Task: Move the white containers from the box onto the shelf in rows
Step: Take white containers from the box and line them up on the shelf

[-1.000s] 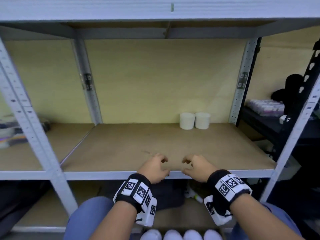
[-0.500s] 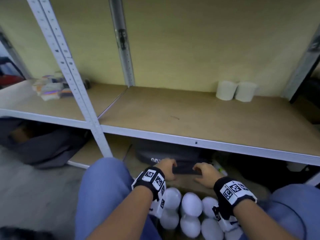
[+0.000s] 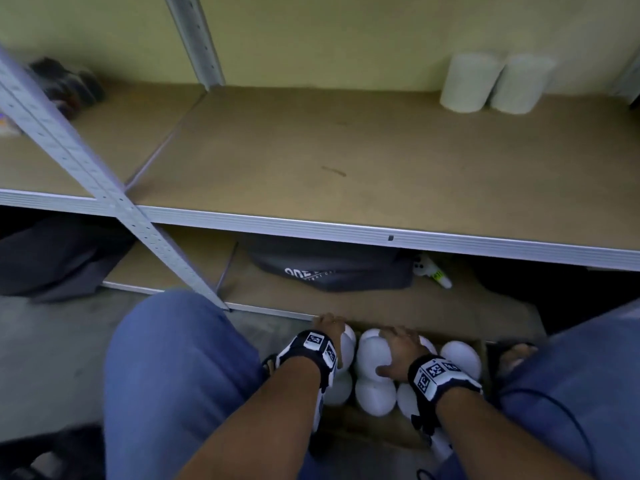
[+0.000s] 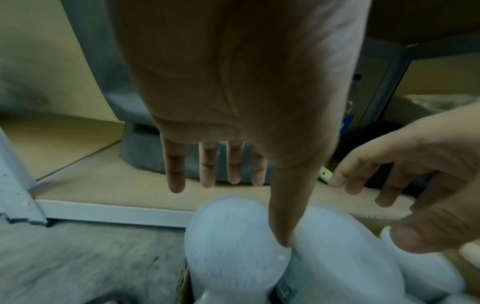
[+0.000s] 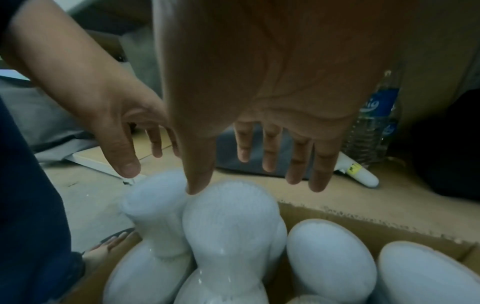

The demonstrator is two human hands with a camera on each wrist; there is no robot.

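Two white containers (image 3: 467, 83) stand side by side at the back right of the wooden shelf (image 3: 311, 161). On the floor between my knees sits a cardboard box (image 3: 483, 351) packed with several white containers (image 3: 372, 353). My left hand (image 3: 327, 330) hovers over the box's left end with its fingers (image 4: 207, 166) straight and its thumb tip touching a container lid (image 4: 233, 236). Spread over the neighbouring container (image 5: 228, 216) is my right hand (image 3: 398, 349), thumb tip on the lid edge, its fingers (image 5: 270, 152) straight. Neither hand grips anything.
A grey bag (image 3: 329, 268) and a white bottle (image 3: 433, 271) lie on the bottom shelf behind the box. A water bottle (image 5: 376, 115) stands to the right. A slanted metal upright (image 3: 104, 192) crosses at left. My blue-trousered knees (image 3: 173, 358) flank the box.
My view has tilted down from the shelf. Both hands have dropped from the shelf's front edge to the box on the floor and have opened over the containers.
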